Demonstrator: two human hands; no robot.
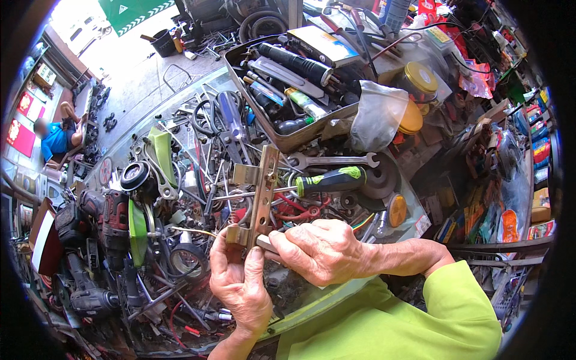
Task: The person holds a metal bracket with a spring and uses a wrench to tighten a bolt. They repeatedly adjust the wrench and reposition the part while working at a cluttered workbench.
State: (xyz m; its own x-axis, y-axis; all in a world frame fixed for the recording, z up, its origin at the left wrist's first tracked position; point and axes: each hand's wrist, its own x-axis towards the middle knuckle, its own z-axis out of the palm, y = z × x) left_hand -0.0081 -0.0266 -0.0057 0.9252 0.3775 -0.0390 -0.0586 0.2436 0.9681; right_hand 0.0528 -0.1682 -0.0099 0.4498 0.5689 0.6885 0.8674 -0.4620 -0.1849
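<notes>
My left hand pinches the lower end of a brass-coloured metal bracket. This long strip has a row of holes and two bent tabs on its left side. My right hand is closed on a short, pale flat-sided bar. Its tip meets the bracket's lower end, while my fingers cover the rest of the bar. Just beyond my hands lies a screwdriver with a green and black handle; its shaft points left, partly behind the bracket. A combination wrench rests farther back.
Loose tools and parts crowd the glass-topped counter. A cordless drill stands at left, with a roll of tape nearer. Farther back is a filled metal tray beside a clear plastic bag. A person sits far left.
</notes>
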